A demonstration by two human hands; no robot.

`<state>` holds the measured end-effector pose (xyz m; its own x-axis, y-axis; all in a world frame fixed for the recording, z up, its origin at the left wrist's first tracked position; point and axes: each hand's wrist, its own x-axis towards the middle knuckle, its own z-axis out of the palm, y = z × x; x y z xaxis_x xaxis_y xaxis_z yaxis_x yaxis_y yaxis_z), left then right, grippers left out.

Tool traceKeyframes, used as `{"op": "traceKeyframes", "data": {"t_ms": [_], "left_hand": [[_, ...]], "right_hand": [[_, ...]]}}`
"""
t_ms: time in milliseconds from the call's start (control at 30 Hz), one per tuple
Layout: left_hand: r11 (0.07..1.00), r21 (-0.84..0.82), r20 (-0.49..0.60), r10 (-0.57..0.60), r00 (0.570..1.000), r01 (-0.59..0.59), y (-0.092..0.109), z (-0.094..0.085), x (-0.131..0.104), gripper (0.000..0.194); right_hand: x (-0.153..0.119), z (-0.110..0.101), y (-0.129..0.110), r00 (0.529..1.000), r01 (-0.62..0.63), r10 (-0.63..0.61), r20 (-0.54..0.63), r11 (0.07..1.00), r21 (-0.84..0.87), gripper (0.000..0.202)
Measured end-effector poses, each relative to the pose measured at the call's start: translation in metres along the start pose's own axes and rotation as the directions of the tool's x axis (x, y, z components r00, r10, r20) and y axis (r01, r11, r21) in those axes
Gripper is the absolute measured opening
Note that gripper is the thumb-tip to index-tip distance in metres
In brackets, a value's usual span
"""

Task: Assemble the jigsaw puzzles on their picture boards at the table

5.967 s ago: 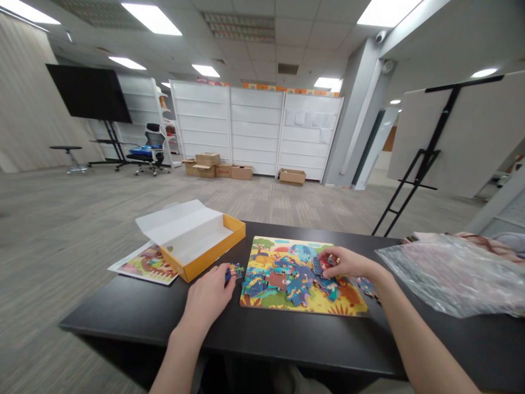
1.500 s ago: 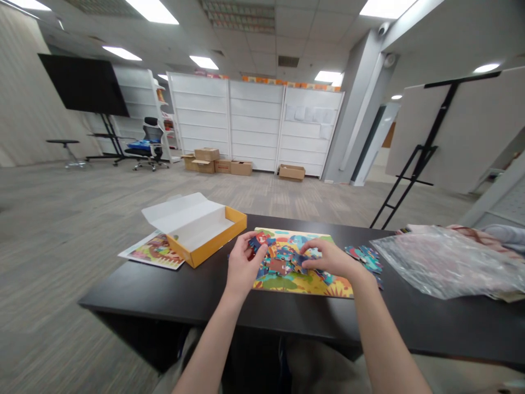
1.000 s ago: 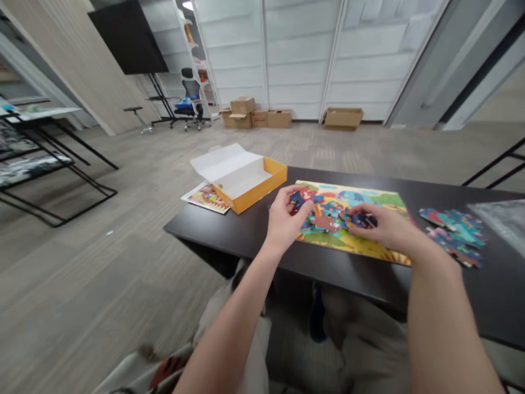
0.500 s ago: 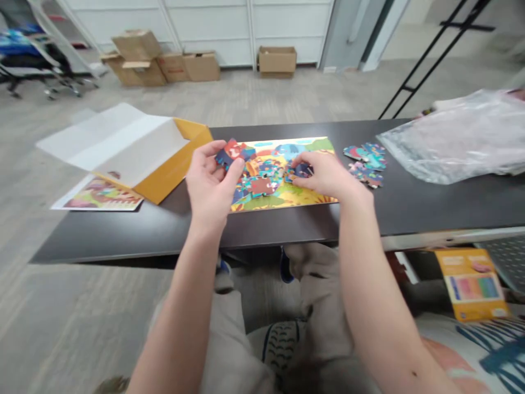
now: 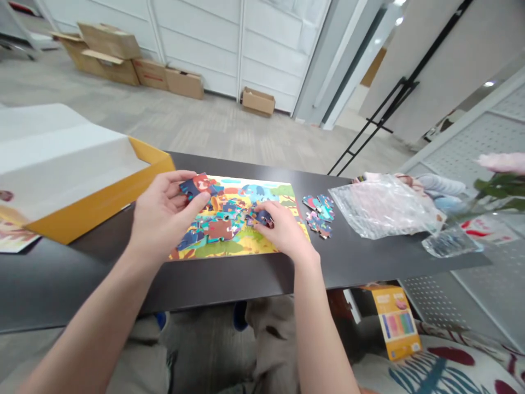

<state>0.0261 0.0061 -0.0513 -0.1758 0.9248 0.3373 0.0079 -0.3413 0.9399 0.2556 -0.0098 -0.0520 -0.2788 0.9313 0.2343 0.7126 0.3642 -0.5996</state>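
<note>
My left hand (image 5: 166, 210) pinches a few joined puzzle pieces (image 5: 197, 185), dark blue with a red figure, above the left part of a colourful picture board (image 5: 262, 249). Over the board's right part, my right hand (image 5: 281, 224) has its fingers closed round a dark blue puzzle piece (image 5: 264, 218). Between the hands, several loose pieces lie heaped on the board, among them a reddish-brown one (image 5: 220, 229). To the right of the board, a small cluster of pieces (image 5: 320, 210) rests on the dark table (image 5: 254, 276).
An open yellow and white box (image 5: 102, 200) stands at the left, over a printed sheet (image 5: 14, 236). Clear plastic bags (image 5: 381, 208) lie at the right, near a pink flower (image 5: 502, 163). Below the table edge at the right is a yellow pack (image 5: 396, 323).
The view has turned to the right, so the box, board and hands appear further left. Both hands keep their pieces, with little change over the board.
</note>
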Motion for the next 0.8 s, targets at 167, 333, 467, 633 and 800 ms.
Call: {"op": "traceKeyframes", "data": {"t_ms": [167, 333, 467, 633, 800], "left_hand": [[1.0, 0.005, -0.015, -0.014, 1.0, 0.015, 0.0, 0.004, 0.011, 0.044], [0.998, 0.001, 0.002, -0.059, 0.998, 0.059, 0.0, 0.001, 0.005, 0.045], [0.998, -0.03, -0.015, -0.053, 0.999, 0.052, -0.006, -0.001, -0.004, 0.042], [0.997, -0.067, -0.004, -0.047, 0.999, 0.047, -0.007, -0.004, -0.011, 0.043], [0.998, 0.035, 0.047, 0.045, 0.998, -0.047, 0.01, -0.003, 0.006, 0.047]], "right_hand": [[0.001, -0.002, 0.003, 1.0, 0.004, -0.004, 0.007, 1.0, 0.01, 0.024], [-0.003, -0.005, 0.005, 1.0, -0.021, 0.021, -0.017, 1.0, -0.011, 0.026], [-0.003, -0.008, 0.01, 0.999, 0.002, -0.003, -0.05, 1.0, -0.024, 0.023], [-0.002, -0.018, 0.018, 0.991, 0.011, -0.018, -0.133, 0.999, -0.052, 0.018], [-0.006, -0.029, 0.02, 0.968, -0.055, 0.037, -0.248, 0.996, -0.066, 0.02]]}}
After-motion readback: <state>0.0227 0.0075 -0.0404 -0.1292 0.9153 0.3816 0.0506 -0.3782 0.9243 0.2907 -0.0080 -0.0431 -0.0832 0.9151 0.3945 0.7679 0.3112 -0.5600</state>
